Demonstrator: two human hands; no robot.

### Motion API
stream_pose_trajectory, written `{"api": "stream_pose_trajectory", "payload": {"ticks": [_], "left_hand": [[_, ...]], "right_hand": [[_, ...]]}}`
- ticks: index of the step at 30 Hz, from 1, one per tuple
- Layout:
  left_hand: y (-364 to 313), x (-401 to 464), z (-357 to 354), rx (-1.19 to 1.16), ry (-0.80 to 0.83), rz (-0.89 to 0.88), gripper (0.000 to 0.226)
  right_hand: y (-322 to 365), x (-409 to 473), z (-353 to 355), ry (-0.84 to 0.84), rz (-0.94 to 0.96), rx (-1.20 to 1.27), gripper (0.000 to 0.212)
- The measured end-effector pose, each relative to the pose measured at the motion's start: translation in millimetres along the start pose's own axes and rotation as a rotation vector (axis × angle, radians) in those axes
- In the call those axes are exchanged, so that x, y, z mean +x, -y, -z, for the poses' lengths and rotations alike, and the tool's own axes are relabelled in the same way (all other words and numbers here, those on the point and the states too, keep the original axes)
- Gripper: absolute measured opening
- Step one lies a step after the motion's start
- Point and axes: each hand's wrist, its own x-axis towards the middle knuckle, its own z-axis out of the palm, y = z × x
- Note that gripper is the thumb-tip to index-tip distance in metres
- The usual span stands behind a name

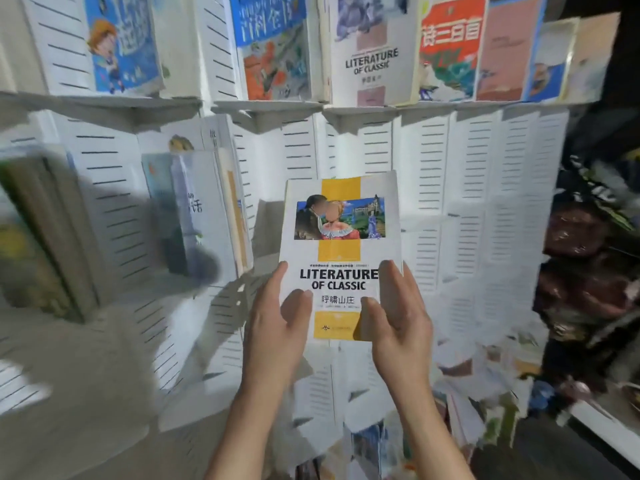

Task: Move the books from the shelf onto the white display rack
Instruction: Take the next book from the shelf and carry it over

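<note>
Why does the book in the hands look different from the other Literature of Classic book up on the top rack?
The held book has a yellow stripe and a picture of two people; the racked book has a pinkish stripe and bluish art. The held book is gripped by the left hand and right hand; the racked one stands on a ledge between other books. Both are white and say LITERATURE OF CLASSIC.

white-and-yellow book, white slotted rack, perhaps blue cover

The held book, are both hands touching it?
Touching. The head view shows the left hand and right hand gripping the book, thumbs lying on its cover.
</note>
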Motion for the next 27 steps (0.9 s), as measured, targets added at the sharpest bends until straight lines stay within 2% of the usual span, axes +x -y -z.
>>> {"api": "stream_pose_trajectory", "payload": {"ticks": [6, 8, 12, 15, 18, 20, 23, 25, 27], "left_hand": [[-7, 54, -38, 0.058, -0.157, 0.007, 0.047], [-5, 68, -44, 0.012, -0.158, 0.015, 0.047], [4, 93, -47, 0.162, -0.167, -0.106, 0.055], [15, 108, -51, 0.198, -0.139, -0.127, 0.057], [19, 122, -54, 0.216, -0.052, -0.061, 0.063], [21, 131, -56, 0.21, -0.02, 0.019, 0.056], [27, 139, -58, 0.249, -0.011, 0.037, 0.049], [34, 145, -61, 0.335, -0.002, 0.067, 0.055], [38, 154, -62, 0.311, -0.031, 0.084, 0.069]], "right_hand": [[-30, 78, -21, 0.107, 0.079, 0.116, 0.052], [-38, 95, -31, 0.129, 0.111, 0.123, 0.053], [-53, 118, -54, 0.178, 0.148, 0.182, 0.052], [-63, 131, -73, 0.186, 0.198, 0.15, 0.052], [-72, 139, -91, 0.171, 0.244, 0.1, 0.051], [-80, 143, -101, 0.16, 0.266, 0.064, 0.052], [-93, 148, -113, 0.121, 0.29, 0.018, 0.052], [-100, 148, -121, 0.107, 0.292, -0.007, 0.051], [-104, 146, -127, 0.108, 0.3, -0.032, 0.051]]}}
